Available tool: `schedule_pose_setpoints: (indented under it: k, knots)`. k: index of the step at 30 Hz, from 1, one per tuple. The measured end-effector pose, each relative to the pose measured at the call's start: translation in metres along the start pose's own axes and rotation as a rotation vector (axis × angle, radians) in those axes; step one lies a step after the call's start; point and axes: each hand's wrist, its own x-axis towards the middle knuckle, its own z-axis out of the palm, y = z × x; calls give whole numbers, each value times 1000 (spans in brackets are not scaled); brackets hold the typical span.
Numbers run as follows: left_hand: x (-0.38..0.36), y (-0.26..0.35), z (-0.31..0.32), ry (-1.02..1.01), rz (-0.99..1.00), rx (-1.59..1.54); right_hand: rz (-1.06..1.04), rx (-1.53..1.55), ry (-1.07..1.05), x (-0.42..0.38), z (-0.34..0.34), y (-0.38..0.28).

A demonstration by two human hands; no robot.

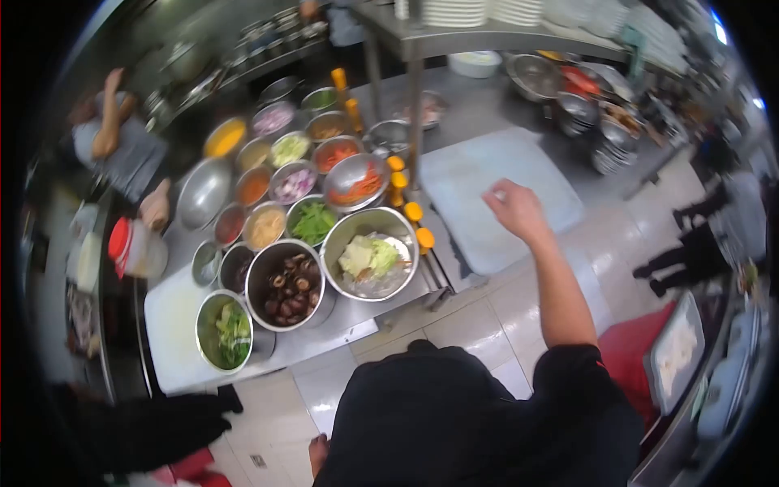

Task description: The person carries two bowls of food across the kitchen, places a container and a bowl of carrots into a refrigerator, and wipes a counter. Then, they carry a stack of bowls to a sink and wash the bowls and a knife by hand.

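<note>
My right hand [517, 211] hovers over the white cutting board [495, 191], its fingers curled together; what they hold, if anything, is too small to name. Low in the view, my left hand [319, 453] hangs beside my body, partly hidden, its fingers unclear. Left of the board stand yellow-capped bottles [414, 213] in a row. Beyond them are a metal pot with pale chopped vegetables [369, 256], a pot of dark mushrooms [288, 288] and a pot of leafy greens [231, 333].
Several small bowls of cut vegetables [294, 184] crowd the steel counter. A shelf with plates [454, 12] overhangs the back. Metal bowls [535, 77] stand back right. A person [122, 142] is at the left; others stand lower left and right. A red-lidded jar [138, 250] is left.
</note>
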Motion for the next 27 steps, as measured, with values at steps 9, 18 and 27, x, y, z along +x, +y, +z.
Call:
schedule_pose_setpoints:
  k: [9, 18, 27]
  knots:
    - [-82, 114, -23, 58, -545, -802, -33, 46, -100, 32, 43, 63]
    - [-123, 92, 40, 38, -678, -950, -332, 428, -107, 54, 31, -101]
    - [-193, 28, 127, -53, -671, -1036, -799, 450, -249, 3, 78, -297]
